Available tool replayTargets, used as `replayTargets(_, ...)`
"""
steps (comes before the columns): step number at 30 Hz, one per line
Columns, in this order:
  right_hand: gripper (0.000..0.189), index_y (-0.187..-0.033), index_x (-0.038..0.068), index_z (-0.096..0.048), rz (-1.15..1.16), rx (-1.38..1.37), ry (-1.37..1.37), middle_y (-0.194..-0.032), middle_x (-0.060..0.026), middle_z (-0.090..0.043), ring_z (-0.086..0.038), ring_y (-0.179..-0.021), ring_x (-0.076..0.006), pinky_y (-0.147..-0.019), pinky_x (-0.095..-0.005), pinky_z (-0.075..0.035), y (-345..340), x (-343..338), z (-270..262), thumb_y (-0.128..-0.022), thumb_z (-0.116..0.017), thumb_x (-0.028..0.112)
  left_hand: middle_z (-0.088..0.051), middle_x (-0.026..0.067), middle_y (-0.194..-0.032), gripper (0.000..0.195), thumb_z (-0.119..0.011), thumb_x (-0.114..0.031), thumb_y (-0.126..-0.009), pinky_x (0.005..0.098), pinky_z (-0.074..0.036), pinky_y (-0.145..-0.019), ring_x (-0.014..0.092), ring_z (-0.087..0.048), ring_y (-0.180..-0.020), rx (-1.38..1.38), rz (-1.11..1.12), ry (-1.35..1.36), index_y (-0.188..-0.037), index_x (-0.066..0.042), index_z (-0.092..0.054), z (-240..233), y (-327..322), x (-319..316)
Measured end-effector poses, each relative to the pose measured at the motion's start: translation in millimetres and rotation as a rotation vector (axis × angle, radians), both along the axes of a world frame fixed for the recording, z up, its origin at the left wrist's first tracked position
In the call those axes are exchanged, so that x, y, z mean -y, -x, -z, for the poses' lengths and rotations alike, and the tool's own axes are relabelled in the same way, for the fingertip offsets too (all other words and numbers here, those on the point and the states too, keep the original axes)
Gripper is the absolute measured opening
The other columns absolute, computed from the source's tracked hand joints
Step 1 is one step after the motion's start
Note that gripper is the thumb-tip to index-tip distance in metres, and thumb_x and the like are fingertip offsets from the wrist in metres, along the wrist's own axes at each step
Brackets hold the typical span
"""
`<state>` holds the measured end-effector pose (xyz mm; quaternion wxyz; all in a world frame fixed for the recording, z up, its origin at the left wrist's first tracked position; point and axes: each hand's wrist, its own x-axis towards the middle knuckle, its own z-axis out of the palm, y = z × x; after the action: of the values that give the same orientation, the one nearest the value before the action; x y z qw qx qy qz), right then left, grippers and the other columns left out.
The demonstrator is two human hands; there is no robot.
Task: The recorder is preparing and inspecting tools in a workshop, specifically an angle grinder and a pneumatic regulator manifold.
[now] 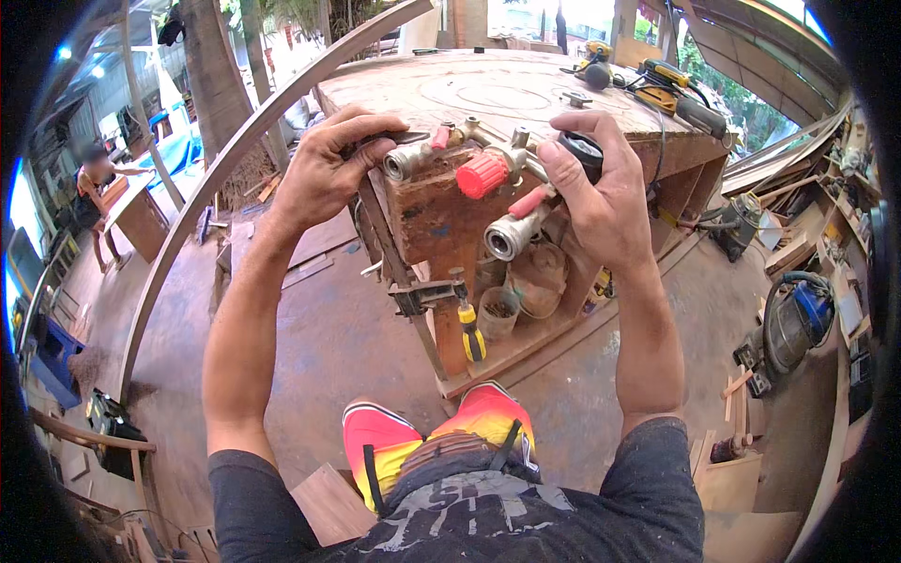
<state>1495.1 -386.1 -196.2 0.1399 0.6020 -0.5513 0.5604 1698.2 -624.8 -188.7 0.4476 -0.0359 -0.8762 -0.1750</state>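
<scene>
At the near edge of the wooden workbench [450,81] is a metal air regulator and valve assembly with a red knob [481,174]. My left hand [329,169] pinches a dark, flat piece beside the assembly's left quick coupler [407,163]; what that piece is, I cannot tell. My right hand [607,190] holds the round black pressure gauge [583,156] at the assembly's right side, between thumb and fingers. A second coupler [508,238], with a red sleeve behind it, points towards me below the knob. How the assembly is fixed to the bench is hidden.
Power tools [665,88] lie at the bench's far right. A bar clamp [426,295] and a yellow-black screwdriver [470,331] hang at the front corner, above shelved tubs [498,313]. A curved wooden strip [204,186] arches at left. A vacuum [795,331] stands right; another person [95,186] works far left.
</scene>
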Motion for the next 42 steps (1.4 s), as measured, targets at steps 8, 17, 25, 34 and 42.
replayTargets(8, 0.031, -0.112, 0.001, -0.062, -0.081, -0.101, -0.008, -0.091, -0.0046, -0.064, -0.058, -0.084, -0.0116, -0.078, -0.029, -0.05, 20, 1, -14, -0.096, -0.07, 0.026, -0.074, 0.004, -0.094, 0.014, -0.072, -0.008, -0.095, 0.0287, -0.053, -0.088, 0.012, -0.066, -0.093, 0.096, 0.039, -0.123, -0.106, 0.001, -0.075, -34, 8, 8)
replayTargets(17, 0.036, -0.114, 0.001, -0.063, -0.213, 0.015, -0.106, -0.092, -0.0032, -0.062, -0.057, -0.086, -0.012, -0.078, -0.0279, -0.049, 24, 10, -19, -0.095, -0.07, 0.031, -0.075, 0.0034, -0.097, 0.013, -0.073, -0.007, -0.095, 0.0268, -0.055, -0.086, 0.01, -0.067, -0.093, 0.023, 0.023, -0.2, -0.105, 0.0, -0.077, -13, 2, 11)
replayTargets(25, 0.037, -0.114, 0.003, -0.066, -0.132, -0.13, -0.097, -0.093, -0.004, -0.063, -0.058, -0.088, -0.0123, -0.081, -0.0284, -0.049, 11, 27, -36, -0.094, -0.071, 0.033, -0.073, 0.0031, -0.096, 0.012, -0.075, -0.008, -0.093, 0.0272, -0.053, -0.084, 0.01, -0.065, -0.093, 0.013, 0.135, -0.091, -0.103, 0.0, -0.075, -25, -2, 0)
replayTargets(34, 0.028, -0.111, 0.003, -0.065, -0.083, 0.04, -0.021, -0.09, -0.0011, -0.064, -0.056, -0.083, -0.0085, -0.076, -0.0256, -0.048, -9, 15, -7, -0.092, -0.071, 0.022, -0.071, 0.0038, -0.095, 0.014, -0.075, -0.007, -0.093, 0.0262, -0.053, -0.078, 0.01, -0.065, -0.087, 0.028, 0.215, -0.02, -0.105, 0.0, -0.075, -26, -5, -6)
replayTargets(42, 0.025, -0.106, -0.002, -0.068, 0.003, -0.063, 0.048, -0.08, -0.0091, -0.072, -0.071, -0.081, -0.0153, -0.07, -0.0307, -0.056, -18, 23, -27, -0.092, -0.072, 0.019, -0.072, 0.004, -0.094, 0.013, -0.071, -0.009, -0.096, 0.0276, -0.053, -0.08, 0.012, -0.066, -0.088, 0.172, 0.176, -0.121, -0.107, -0.002, -0.075, -29, -9, 3)
